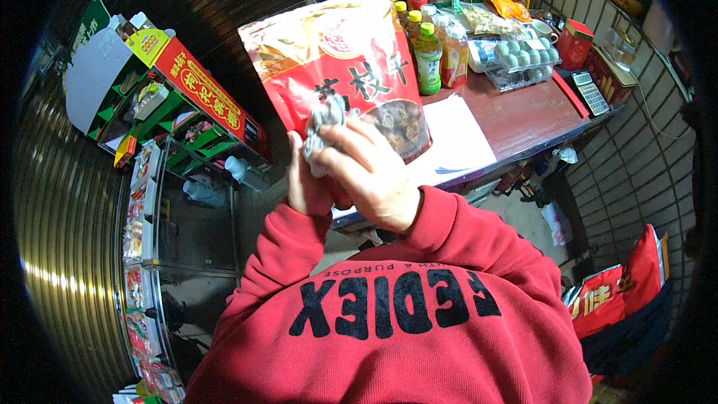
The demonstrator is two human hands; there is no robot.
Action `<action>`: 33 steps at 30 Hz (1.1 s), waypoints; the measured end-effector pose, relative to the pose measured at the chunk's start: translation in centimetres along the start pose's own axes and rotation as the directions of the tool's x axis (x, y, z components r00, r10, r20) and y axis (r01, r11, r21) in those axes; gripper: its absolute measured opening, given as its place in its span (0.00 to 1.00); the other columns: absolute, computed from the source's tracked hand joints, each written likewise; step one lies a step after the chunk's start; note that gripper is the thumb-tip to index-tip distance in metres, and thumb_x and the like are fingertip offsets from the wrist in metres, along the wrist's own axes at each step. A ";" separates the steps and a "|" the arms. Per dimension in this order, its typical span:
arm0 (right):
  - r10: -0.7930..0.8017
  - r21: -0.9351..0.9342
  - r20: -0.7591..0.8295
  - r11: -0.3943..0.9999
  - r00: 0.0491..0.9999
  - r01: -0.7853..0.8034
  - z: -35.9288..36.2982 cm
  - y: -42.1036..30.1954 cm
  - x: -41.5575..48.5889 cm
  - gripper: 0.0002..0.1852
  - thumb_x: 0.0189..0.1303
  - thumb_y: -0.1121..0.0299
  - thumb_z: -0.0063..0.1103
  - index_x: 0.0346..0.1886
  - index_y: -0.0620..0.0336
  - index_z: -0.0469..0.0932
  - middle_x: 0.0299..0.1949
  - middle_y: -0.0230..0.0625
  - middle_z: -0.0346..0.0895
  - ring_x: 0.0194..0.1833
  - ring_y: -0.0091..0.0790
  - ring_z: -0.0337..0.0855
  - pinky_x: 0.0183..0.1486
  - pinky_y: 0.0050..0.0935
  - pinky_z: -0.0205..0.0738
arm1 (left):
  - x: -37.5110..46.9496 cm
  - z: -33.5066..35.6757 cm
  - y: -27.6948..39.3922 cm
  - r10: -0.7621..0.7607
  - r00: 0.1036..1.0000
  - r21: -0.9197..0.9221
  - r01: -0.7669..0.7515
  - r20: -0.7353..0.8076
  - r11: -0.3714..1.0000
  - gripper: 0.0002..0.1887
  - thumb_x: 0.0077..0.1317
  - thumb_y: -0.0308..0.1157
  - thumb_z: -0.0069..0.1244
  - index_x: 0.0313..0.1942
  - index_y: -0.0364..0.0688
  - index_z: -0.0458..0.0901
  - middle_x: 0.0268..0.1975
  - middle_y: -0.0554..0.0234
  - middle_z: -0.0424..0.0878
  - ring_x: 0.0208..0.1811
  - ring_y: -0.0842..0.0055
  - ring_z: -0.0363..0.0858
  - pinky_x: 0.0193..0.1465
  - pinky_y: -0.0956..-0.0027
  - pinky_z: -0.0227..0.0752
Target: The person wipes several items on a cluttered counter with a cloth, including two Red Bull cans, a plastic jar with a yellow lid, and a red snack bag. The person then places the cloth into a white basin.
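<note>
A large red and gold stand-up pouch with printed writing is held up before me, tilted. Brown dried fruit shows through the window near its bottom. My left hand grips the pouch at its lower left edge, partly hidden behind the cloth and my other hand. My right hand has its fingers closed on a crumpled grey cloth, which lies against the front of the pouch.
Beyond the pouch, a reddish-brown table carries white paper, drink bottles, clear cartons of pale eggs and a calculator. A cardboard display rack stands left. Red bags are at right.
</note>
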State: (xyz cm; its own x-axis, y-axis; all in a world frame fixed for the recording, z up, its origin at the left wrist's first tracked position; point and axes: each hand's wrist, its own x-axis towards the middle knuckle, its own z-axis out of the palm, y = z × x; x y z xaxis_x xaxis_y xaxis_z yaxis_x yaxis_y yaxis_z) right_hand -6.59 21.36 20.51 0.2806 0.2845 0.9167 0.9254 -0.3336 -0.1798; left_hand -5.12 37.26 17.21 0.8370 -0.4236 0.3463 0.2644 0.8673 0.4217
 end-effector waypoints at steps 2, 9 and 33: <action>-0.063 -0.012 -0.036 0.998 0.997 0.063 0.6 -0.4 -0.7 0.22 0.47 0.72 0.62 0.49 0.61 0.78 0.52 0.48 0.75 0.54 0.53 0.76 0.56 0.47 0.73 | 0.3 0.2 1.1 -0.027 0.995 0.001 0.028 -0.095 1.000 0.34 0.73 0.63 0.34 0.56 0.40 0.76 0.52 0.58 0.81 0.49 0.69 0.80 0.54 0.63 0.74; -0.092 -0.099 -0.024 0.991 0.995 0.089 0.8 -1.0 -1.8 0.25 0.47 0.70 0.63 0.54 0.49 0.80 0.52 0.42 0.76 0.51 0.45 0.76 0.57 0.50 0.71 | -0.3 2.3 1.5 -0.083 0.906 0.032 0.105 -0.415 0.994 0.35 0.67 0.68 0.40 0.46 0.42 0.81 0.43 0.59 0.84 0.42 0.67 0.82 0.46 0.61 0.76; 0.725 0.457 -0.280 0.677 0.629 -0.576 -4.8 5.8 -2.9 0.19 0.61 0.75 0.60 0.55 0.67 0.73 0.47 0.44 0.78 0.48 0.36 0.80 0.52 0.32 0.74 | -0.4 2.4 1.8 0.354 0.838 0.477 -0.131 -0.415 0.869 0.31 0.76 0.55 0.33 0.68 0.43 0.64 0.67 0.57 0.71 0.66 0.61 0.71 0.68 0.53 0.64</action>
State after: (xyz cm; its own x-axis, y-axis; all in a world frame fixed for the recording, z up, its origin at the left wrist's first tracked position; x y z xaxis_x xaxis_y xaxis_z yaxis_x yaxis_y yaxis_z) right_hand -3.22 14.26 18.56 0.7760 -0.3145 0.5467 0.5814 0.0209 -0.8133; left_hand -6.14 38.39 19.89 0.9939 0.0606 0.0924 -0.1088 0.6845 0.7208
